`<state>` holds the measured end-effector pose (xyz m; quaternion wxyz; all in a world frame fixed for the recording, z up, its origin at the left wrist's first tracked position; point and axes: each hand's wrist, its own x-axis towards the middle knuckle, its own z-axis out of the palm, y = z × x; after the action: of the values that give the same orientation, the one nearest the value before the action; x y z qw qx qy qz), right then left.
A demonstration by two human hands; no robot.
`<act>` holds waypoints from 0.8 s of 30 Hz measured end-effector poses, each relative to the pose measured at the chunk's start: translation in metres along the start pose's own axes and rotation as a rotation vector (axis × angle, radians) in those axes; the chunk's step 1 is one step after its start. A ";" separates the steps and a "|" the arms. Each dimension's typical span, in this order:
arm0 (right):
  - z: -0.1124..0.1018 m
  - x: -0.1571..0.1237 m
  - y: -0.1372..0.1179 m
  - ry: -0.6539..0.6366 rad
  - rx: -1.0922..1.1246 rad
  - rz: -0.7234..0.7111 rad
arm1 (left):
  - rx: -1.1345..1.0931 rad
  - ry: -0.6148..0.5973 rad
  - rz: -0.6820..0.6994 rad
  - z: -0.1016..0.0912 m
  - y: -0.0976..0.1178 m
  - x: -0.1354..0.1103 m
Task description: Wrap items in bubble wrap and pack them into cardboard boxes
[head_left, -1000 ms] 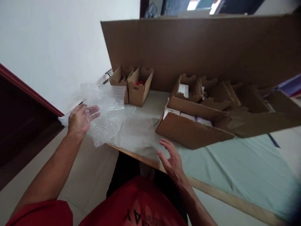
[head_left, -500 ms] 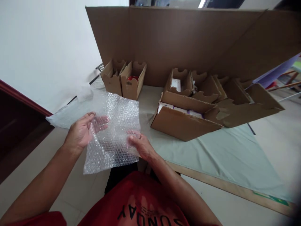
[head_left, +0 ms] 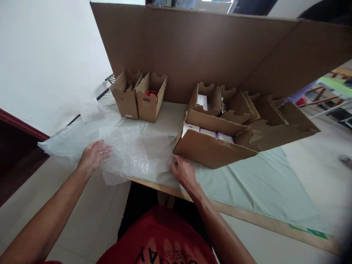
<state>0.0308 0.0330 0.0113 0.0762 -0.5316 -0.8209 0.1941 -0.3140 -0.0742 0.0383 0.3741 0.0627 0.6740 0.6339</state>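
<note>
A clear sheet of bubble wrap (head_left: 132,154) lies spread flat on the near left part of the table (head_left: 247,183), its near edge hanging over the table's front. My left hand (head_left: 92,156) grips the sheet's left edge, fingers under the plastic. My right hand (head_left: 183,170) holds the sheet's right edge down, just in front of an open cardboard box (head_left: 211,146) with white packs inside.
More bubble wrap (head_left: 71,139) lies at the table's left end. Two small cardboard bins (head_left: 139,97) stand at the back left, several more (head_left: 233,104) at the back right. A tall cardboard sheet (head_left: 206,47) stands behind them. The floor lies below left.
The bubble wrap, first held up in my left hand alone, was taken by both hands and lowered flat onto the table. My hands moved apart to its two edges.
</note>
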 end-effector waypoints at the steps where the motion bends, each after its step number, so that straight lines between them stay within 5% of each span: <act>1: 0.000 0.001 0.004 0.011 0.015 0.009 | 0.019 -0.004 -0.007 -0.001 -0.002 0.001; 9: -0.008 0.000 0.023 0.090 0.121 -0.036 | 0.086 -0.019 -0.034 -0.004 0.001 0.004; 13: -0.049 -0.035 0.041 0.482 0.103 -0.213 | 0.086 -0.023 -0.065 -0.011 -0.003 0.008; 15: -0.081 -0.047 0.054 0.737 -0.027 -0.203 | 0.100 -0.055 -0.067 -0.014 -0.007 0.012; 17: -0.112 -0.048 0.070 0.846 -0.203 -0.154 | 0.122 -0.086 -0.049 -0.016 -0.010 0.017; 24: -0.171 0.000 0.125 0.532 -0.545 -0.314 | 0.122 -0.069 -0.046 -0.014 -0.005 0.017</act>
<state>0.1924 0.1186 0.1176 0.1706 -0.4323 -0.8651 -0.1886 -0.3326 -0.0773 0.0255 0.4072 0.0916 0.6994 0.5802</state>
